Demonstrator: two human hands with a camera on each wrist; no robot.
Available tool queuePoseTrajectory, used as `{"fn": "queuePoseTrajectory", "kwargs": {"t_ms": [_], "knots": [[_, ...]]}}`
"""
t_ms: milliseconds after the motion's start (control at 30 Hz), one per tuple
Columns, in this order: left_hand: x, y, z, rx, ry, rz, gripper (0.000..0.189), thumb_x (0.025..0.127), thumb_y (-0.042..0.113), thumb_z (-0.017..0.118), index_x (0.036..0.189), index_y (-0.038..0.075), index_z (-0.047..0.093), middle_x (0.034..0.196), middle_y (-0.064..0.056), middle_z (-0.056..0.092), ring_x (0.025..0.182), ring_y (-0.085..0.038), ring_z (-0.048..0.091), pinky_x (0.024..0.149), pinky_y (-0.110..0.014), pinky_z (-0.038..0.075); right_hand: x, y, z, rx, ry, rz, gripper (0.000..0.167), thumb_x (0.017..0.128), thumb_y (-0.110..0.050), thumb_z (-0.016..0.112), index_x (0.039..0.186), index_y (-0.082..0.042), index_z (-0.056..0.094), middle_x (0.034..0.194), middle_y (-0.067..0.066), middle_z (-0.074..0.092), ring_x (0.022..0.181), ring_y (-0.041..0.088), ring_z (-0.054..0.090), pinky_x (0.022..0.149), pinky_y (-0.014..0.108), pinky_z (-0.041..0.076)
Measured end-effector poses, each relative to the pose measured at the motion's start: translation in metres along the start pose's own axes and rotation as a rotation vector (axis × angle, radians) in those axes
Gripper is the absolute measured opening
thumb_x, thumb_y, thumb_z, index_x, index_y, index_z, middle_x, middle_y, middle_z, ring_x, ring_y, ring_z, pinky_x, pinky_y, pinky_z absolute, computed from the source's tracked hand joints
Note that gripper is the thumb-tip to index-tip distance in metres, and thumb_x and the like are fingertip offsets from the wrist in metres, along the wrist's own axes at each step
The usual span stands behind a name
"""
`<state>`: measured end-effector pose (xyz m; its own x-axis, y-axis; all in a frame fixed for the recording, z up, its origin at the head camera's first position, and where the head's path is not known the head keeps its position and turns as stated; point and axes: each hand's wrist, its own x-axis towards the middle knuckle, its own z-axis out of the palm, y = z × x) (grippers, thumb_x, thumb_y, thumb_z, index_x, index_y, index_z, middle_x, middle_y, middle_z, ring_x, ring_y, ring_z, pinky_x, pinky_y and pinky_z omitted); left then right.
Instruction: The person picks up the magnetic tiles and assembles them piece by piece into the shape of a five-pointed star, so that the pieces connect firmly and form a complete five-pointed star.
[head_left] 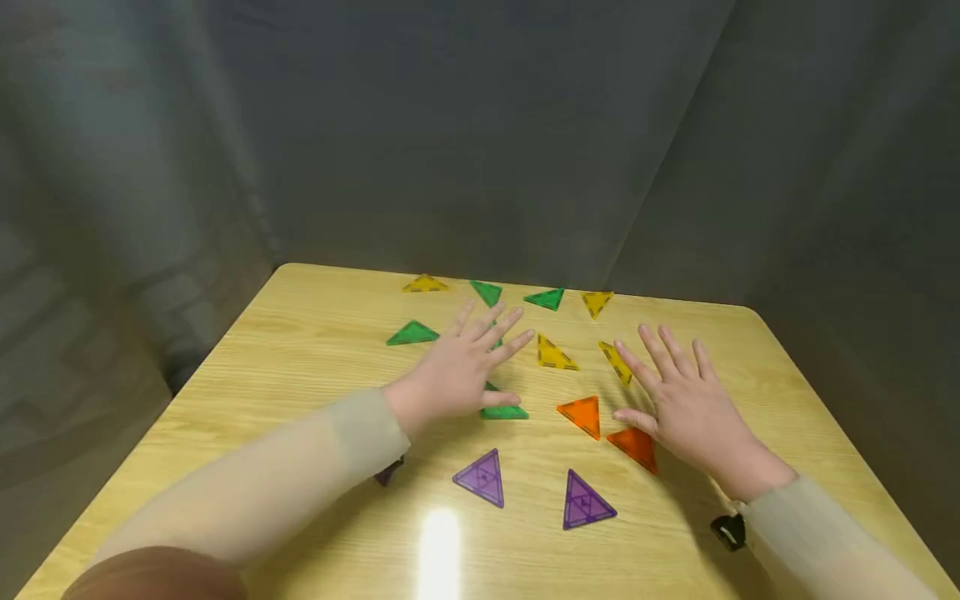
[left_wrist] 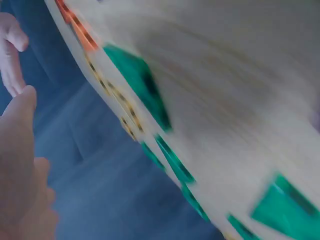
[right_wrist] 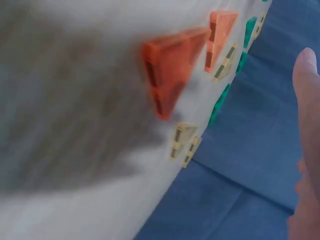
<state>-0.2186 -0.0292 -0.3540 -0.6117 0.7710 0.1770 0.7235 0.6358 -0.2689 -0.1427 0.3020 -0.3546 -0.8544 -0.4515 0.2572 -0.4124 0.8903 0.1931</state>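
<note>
Both hands hover over the table with fingers spread and nothing held. My left hand (head_left: pixel 457 371) is above the green triangular tiles, partly covering one green tile (head_left: pixel 506 412) near its thumb; another green tile (head_left: pixel 412 333) lies to its left. My right hand (head_left: pixel 693 408) is over the right side, its thumb close above a red-orange triangle tile (head_left: pixel 636 448) and its index finger beside a yellow tile (head_left: pixel 617 362). An orange tile (head_left: pixel 583 415) lies between the hands. In the right wrist view the red-orange tile (right_wrist: pixel 172 70) lies flat, away from the fingers.
Two purple triangles (head_left: pixel 483 477) (head_left: pixel 587 502) lie at the front, with a dark tile (head_left: pixel 389 472) partly under the left sleeve. More yellow and green tiles (head_left: pixel 546 299) lie along the back of the wooden table (head_left: pixel 300 333). Dark curtains (head_left: pixel 480 142) surround it.
</note>
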Motion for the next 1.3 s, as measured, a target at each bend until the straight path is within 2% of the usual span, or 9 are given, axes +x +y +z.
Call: {"fn": "queuePoseTrajectory", "kwargs": {"t_ms": [100,233,300,400,567,767,900,1033,1300], "knots": [[0.005,0.016,-0.004,-0.139,-0.11,0.002,0.09,0.09,0.079,0.029,0.16,0.026,0.008,0.164,-0.003,-0.009,0.148,-0.025,-0.013,0.115,-0.052,-0.014,-0.013,-0.008,-0.001,0.098,-0.067,0.034,0.091,0.09,-0.06,0.06,0.159,-0.015,0.022,0.163,0.018,0.007,0.147,0.042,0.007,0.115,0.062,-0.004],[0.008,0.036,-0.009,-0.305,-0.278,0.002,0.087,0.091,0.075,0.037,0.16,0.029,0.011,0.164,0.0,-0.004,0.149,-0.023,-0.01,0.115,-0.05,-0.014,-0.029,-0.024,-0.006,0.255,-0.208,0.085,0.08,0.094,-0.058,0.057,0.155,-0.013,0.033,0.16,0.02,0.02,0.144,0.045,0.016,0.112,0.068,0.007],[0.009,0.046,-0.01,-0.328,-0.332,0.03,0.084,0.092,0.074,0.038,0.159,0.029,0.016,0.165,0.0,0.002,0.149,-0.023,-0.005,0.117,-0.05,-0.012,-0.038,-0.033,-0.008,0.288,-0.257,0.092,0.076,0.094,-0.06,0.055,0.15,-0.011,0.043,0.156,0.02,0.03,0.142,0.045,0.024,0.11,0.069,0.015],[0.014,0.059,-0.008,-0.313,-0.377,0.096,0.082,0.092,0.074,0.039,0.158,0.029,0.022,0.164,0.001,0.01,0.15,-0.023,0.002,0.118,-0.05,-0.008,-0.048,-0.041,-0.007,0.299,-0.295,0.093,0.073,0.093,-0.064,0.052,0.142,-0.01,0.055,0.147,0.019,0.045,0.135,0.044,0.038,0.107,0.068,0.025],[0.021,0.073,-0.002,-0.275,-0.427,0.152,0.079,0.091,0.075,0.035,0.157,0.032,0.027,0.163,0.005,0.015,0.15,-0.021,0.003,0.118,-0.049,-0.007,-0.057,-0.051,-0.004,0.311,-0.303,0.101,0.075,0.092,-0.067,0.05,0.139,-0.009,0.058,0.138,0.018,0.053,0.125,0.041,0.049,0.102,0.064,0.035],[0.025,0.079,0.005,-0.277,-0.46,0.172,0.077,0.092,0.075,0.034,0.156,0.033,0.028,0.162,0.005,0.018,0.15,-0.023,0.004,0.118,-0.047,-0.008,-0.058,-0.05,-0.002,0.405,-0.294,0.098,0.071,0.093,-0.062,0.053,0.142,-0.011,0.056,0.143,0.016,0.05,0.127,0.04,0.048,0.101,0.062,0.039],[0.026,0.075,0.01,-0.313,-0.445,0.178,0.075,0.093,0.073,0.036,0.155,0.032,0.031,0.162,0.005,0.019,0.15,-0.023,0.004,0.119,-0.047,-0.005,-0.053,-0.046,0.002,0.482,-0.331,0.094,0.071,0.094,-0.062,0.053,0.144,-0.012,0.053,0.149,0.016,0.044,0.132,0.041,0.043,0.103,0.062,0.038],[0.027,0.07,0.012,-0.347,-0.437,0.19,0.074,0.093,0.071,0.039,0.155,0.03,0.033,0.162,0.005,0.02,0.15,-0.023,0.005,0.119,-0.049,0.0,-0.047,-0.042,0.008,0.512,-0.354,0.106,0.074,0.093,-0.063,0.053,0.146,-0.012,0.05,0.152,0.015,0.04,0.134,0.042,0.04,0.104,0.063,0.035],[0.027,0.066,0.013,-0.392,-0.442,0.192,0.073,0.094,0.068,0.043,0.155,0.029,0.034,0.162,0.006,0.019,0.149,-0.023,0.005,0.119,-0.049,0.001,-0.039,-0.042,0.016,0.516,-0.32,0.083,0.075,0.092,-0.063,0.054,0.148,-0.014,0.047,0.154,0.014,0.038,0.137,0.04,0.037,0.105,0.063,0.035]]}}
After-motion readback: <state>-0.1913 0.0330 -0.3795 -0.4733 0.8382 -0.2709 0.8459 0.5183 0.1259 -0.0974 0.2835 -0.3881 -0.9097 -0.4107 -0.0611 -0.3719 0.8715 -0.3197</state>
